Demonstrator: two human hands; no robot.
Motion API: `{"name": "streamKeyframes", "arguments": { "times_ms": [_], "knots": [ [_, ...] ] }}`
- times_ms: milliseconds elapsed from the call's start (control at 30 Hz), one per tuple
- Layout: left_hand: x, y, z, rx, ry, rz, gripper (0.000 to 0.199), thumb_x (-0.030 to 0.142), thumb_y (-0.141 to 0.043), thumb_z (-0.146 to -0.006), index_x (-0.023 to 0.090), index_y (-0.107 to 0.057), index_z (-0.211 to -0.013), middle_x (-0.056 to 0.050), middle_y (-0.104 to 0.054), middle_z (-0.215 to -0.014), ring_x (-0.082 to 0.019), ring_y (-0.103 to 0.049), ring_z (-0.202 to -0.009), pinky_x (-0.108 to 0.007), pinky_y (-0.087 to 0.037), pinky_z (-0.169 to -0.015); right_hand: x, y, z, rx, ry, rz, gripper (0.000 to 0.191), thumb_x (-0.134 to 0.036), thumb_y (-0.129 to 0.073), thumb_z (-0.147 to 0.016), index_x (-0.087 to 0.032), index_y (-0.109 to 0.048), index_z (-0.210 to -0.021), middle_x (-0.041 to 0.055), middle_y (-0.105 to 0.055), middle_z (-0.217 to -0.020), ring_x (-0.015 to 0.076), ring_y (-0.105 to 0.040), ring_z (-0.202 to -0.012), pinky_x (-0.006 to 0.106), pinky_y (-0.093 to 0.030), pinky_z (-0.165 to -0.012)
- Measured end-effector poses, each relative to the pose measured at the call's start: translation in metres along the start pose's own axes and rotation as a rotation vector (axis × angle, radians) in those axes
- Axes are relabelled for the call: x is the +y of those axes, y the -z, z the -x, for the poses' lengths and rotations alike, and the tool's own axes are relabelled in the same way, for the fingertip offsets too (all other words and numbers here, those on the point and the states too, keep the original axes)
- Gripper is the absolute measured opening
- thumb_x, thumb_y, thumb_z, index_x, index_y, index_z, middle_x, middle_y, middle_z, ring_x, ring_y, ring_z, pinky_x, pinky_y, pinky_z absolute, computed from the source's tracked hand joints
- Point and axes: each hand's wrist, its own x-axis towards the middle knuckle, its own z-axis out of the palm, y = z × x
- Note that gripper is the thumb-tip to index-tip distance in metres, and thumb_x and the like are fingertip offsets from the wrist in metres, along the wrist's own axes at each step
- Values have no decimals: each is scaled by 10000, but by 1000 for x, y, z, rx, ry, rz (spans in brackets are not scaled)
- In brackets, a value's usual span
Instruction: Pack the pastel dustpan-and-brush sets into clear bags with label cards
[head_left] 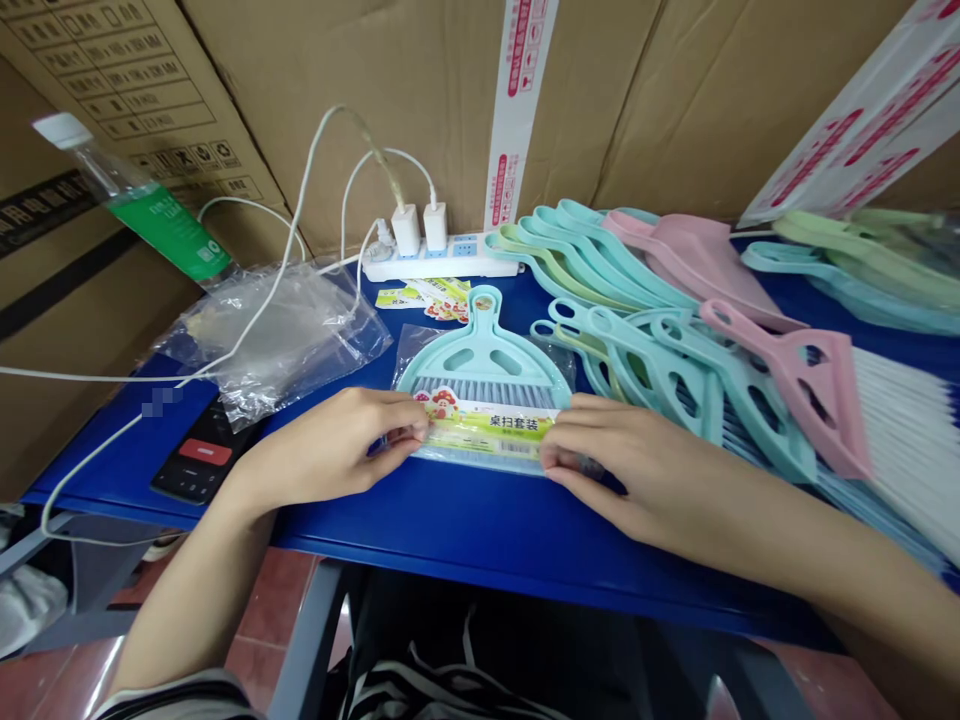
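Brown cardboard boxes wall off the whole upper frame behind a blue counter. Reddish floor tiles show at lower left, under the counter's grey leg.

Two bare hands rest on one blue table: one left hand and one right hand. One bagged teal dustpan-and-brush set lies between them. One white power strip carries two white chargers. One clear plastic bottle with a green label leans at the left, beside one black calculator. Two pink plastic pieces show among many teal ones, too overlapped to count.
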Motion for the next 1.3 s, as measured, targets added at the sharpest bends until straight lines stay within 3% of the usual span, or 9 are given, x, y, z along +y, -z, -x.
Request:
{"name": "streamKeyframes", "arguments": {
  "times_ms": [233,367,533,800,967,1300],
  "knots": [
    [-3,6,0,89,-1,-136,209,253,-491,-968,194,-637,-830,-19,-663,-822,-163,-553,-787,-295,-448,-766,3,2,-1,-5,-97,-58,188,-168,-422,-916,-221,-518,-763,31,-603,-789,162,-574,-703,293,-433,-631],
    [-6,6,0,112,83,-127,206,304,-510,-964,194,-637,-845,-19,-674,-843,-158,-580,-771,-285,-445,-735,-1,2,-2,36,-185,-95,144,-201,-424,-916,-236,-485,-790,-19,-561,-656,139,-509,-561,280,-384,-557],
    [-6,-1,-4,108,196,-89,181,226,-509,-924,182,-572,-760,2,-627,-759,-127,-568,-656,-248,-400,-620,-4,-1,-5,150,-258,-120,48,-208,-430,-883,-251,-446,-896,-97,-423,-496,135,-421,-432,265,-324,-486],
    [-5,-12,-11,175,231,-92,230,148,-509,-824,193,-421,-616,46,-487,-620,-91,-426,-538,-227,-328,-549,-6,-13,-14,278,-295,-116,164,-175,-455,-797,-261,-331,-862,-129,-383,-457,121,-411,-376,242,-308,-464],
    [-4,-15,-13,202,232,-96,230,112,-474,-766,205,-341,-604,52,-447,-599,-91,-389,-526,-230,-312,-545,-5,-17,-14,305,-307,-75,149,-182,-422,-800,-258,-314,-869,-135,-330,-451,120,-390,-358,234,-306,-454],
    [-3,-12,-13,209,348,-184,229,39,-482,-698,228,-353,-720,67,-440,-654,-99,-407,-530,-226,-319,-535,0,-15,-14,299,-326,-131,193,-157,-444,-755,-269,-304,-825,-148,-250,-441,111,-326,-355,239,-280,-447]
  ]
}}
